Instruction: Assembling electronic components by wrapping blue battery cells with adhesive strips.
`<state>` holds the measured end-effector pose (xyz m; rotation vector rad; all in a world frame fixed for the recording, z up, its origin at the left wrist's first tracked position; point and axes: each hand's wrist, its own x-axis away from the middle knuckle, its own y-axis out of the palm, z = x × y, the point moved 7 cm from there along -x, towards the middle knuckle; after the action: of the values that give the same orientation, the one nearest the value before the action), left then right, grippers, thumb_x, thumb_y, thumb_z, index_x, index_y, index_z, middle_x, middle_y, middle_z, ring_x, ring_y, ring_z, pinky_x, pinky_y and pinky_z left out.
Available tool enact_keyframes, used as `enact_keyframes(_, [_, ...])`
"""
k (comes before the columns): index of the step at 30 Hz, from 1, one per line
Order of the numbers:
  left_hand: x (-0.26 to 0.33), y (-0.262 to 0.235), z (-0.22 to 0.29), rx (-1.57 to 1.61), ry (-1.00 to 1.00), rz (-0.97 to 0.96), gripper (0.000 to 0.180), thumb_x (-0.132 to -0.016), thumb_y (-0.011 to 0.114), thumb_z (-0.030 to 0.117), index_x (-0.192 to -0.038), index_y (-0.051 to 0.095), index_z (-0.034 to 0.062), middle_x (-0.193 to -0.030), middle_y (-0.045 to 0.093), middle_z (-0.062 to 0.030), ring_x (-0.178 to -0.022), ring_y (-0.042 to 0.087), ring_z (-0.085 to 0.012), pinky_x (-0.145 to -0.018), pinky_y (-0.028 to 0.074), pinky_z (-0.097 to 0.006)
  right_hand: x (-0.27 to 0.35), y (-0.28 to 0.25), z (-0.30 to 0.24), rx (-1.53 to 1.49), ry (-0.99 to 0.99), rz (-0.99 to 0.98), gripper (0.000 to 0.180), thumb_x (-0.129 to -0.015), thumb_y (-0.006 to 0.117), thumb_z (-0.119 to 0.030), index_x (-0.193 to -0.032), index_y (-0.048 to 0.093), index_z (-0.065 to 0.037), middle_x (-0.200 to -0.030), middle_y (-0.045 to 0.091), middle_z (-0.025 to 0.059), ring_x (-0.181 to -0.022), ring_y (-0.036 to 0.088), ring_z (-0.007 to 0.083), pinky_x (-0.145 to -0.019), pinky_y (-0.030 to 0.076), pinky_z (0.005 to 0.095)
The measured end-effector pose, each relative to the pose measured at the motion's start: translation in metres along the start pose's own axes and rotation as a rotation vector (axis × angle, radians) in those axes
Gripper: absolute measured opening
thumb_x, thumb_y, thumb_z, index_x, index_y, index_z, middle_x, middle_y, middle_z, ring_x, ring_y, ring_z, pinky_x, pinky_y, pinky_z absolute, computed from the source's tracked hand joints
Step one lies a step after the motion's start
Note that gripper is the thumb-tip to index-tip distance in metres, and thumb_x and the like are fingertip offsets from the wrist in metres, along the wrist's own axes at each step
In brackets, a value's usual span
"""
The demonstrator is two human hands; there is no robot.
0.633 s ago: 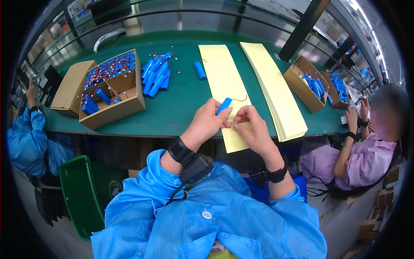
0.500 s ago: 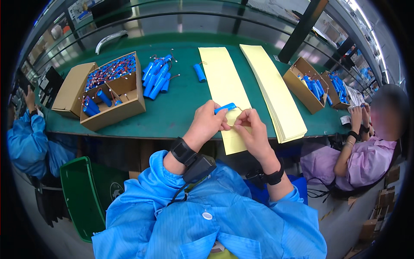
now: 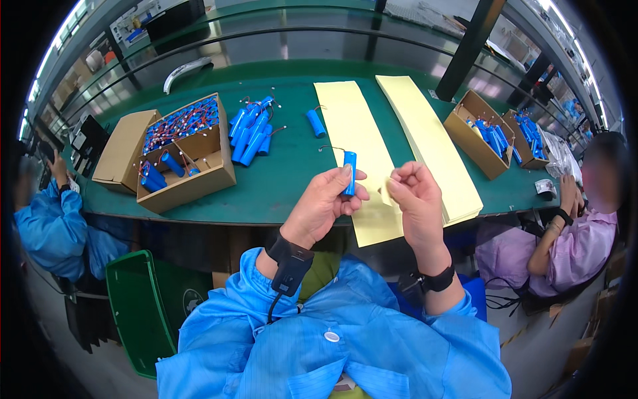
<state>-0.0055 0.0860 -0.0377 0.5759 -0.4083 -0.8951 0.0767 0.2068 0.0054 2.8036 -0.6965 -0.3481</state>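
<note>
My left hand [image 3: 319,205] grips a blue cylindrical battery [image 3: 349,174], which stands upright between thumb and fingers, its thin wire lead sticking out at the top. To the right, apart from the battery, my right hand [image 3: 421,206] pinches a small pale yellow piece of paper or label [image 3: 385,195]. Both hands are over the near end of a long yellow sheet [image 3: 355,123] on the green table. Another blue battery [image 3: 316,124] lies beside that sheet's far left edge.
A cardboard box [image 3: 189,189] of wired batteries stands at left, with a loose battery pile [image 3: 251,133] beside it. Right of the sheet lies a yellow paper stack [image 3: 432,149]; beyond it, another battery box [image 3: 482,136]. Co-workers sit both sides. A green bin [image 3: 143,312] stands lower left.
The battery in my left hand has turned from lying sideways to upright. My right hand has drawn away from its wire to the right, and a small yellow piece now shows in its fingers.
</note>
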Motion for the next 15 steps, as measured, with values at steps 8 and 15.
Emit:
enact_keyframes(8, [0.002,-0.002,-0.005,0.023,0.027,-0.068,0.035,-0.098,0.039,0.029,-0.109,0.051,-0.0019,-0.089,0.063,-0.0166,-0.071,0.063,-0.0161,-0.065,0.053,-0.026,-0.022,0.020,0.014,0.182,-0.036,-0.043,0.020,-0.078,0.064,0.003,-0.089,0.048,-0.002,-0.084,0.053,0.0039,-0.077,0.054,0.0069,-0.071,0.046,0.0200])
enact_keyframes(15, [0.003,-0.004,-0.008,0.019,0.021,-0.089,0.036,-0.099,0.036,0.031,-0.109,0.050,-0.0008,-0.090,0.062,-0.0174,-0.070,0.063,-0.0163,-0.065,0.053,-0.026,-0.027,0.024,0.017,0.211,-0.023,-0.063,0.020,-0.077,0.065,0.004,-0.088,0.049,-0.002,-0.082,0.054,0.0033,-0.076,0.053,0.0067,-0.069,0.047,0.0201])
